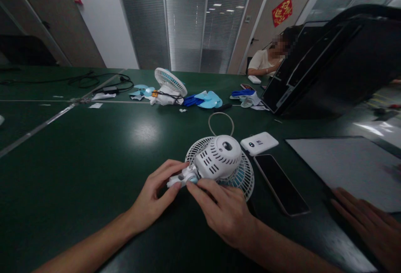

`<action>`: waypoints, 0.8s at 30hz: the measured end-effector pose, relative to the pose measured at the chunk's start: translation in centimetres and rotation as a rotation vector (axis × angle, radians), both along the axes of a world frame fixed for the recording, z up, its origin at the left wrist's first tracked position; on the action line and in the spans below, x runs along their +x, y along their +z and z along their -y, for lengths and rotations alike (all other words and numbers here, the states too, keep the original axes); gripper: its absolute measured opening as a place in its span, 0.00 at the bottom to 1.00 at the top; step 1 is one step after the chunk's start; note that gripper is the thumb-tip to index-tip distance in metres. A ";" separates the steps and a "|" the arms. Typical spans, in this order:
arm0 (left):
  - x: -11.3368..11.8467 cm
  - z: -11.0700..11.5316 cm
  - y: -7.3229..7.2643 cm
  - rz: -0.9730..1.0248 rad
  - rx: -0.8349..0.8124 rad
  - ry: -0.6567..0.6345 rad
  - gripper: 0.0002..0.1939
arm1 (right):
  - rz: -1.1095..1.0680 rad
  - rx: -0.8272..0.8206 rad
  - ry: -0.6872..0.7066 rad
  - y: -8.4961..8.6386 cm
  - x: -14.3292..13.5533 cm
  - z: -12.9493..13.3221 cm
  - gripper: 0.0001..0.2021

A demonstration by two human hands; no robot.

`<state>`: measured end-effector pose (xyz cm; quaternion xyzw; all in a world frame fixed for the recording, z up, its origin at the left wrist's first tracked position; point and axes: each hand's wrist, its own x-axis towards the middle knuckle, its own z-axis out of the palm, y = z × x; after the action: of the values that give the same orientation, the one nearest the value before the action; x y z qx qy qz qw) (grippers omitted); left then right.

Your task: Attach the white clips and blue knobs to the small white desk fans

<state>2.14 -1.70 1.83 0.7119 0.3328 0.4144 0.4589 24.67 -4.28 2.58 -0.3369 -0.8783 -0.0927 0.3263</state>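
A small white fan [219, 158] lies face down on the green table, its motor housing up and its round grille [249, 177] beneath. From the housing a white clip-like bracket [180, 177] juts out to the left. My left hand [156, 189] pinches this bracket between thumb and fingers. My right hand [224, 210] presses thumb and forefinger at the light-blue knob [193, 179] where bracket and housing meet; its other fingers rest against the fan's near side. A pale cable loop [222, 114] lies behind the fan.
Right of the fan are a white device marked 18 [260, 143] and a black phone [282, 185]. Another person's hand [366, 218] rests by a grey board [347, 164]. Farther back stand another fan [171, 87], blue blades [208, 99] and a large black case [332, 64]. A person [266, 62] sits beyond.
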 end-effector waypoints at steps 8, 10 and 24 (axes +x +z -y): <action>-0.2 0.2 -0.1 -0.016 0.021 -0.012 0.18 | 0.018 -0.056 -0.023 -0.5 0.1 -0.2 0.16; -0.2 0.3 -0.2 -0.017 0.013 -0.016 0.18 | 0.001 -0.049 -0.037 -0.5 0.1 -0.3 0.14; 0.5 0.4 -0.7 -0.026 -0.009 0.023 0.21 | 0.190 0.056 0.136 1.8 2.0 -1.5 0.12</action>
<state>2.61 -2.14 1.16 0.7115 0.3485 0.4089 0.4529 26.63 -2.74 4.39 -0.2570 -0.9232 -0.1265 0.2563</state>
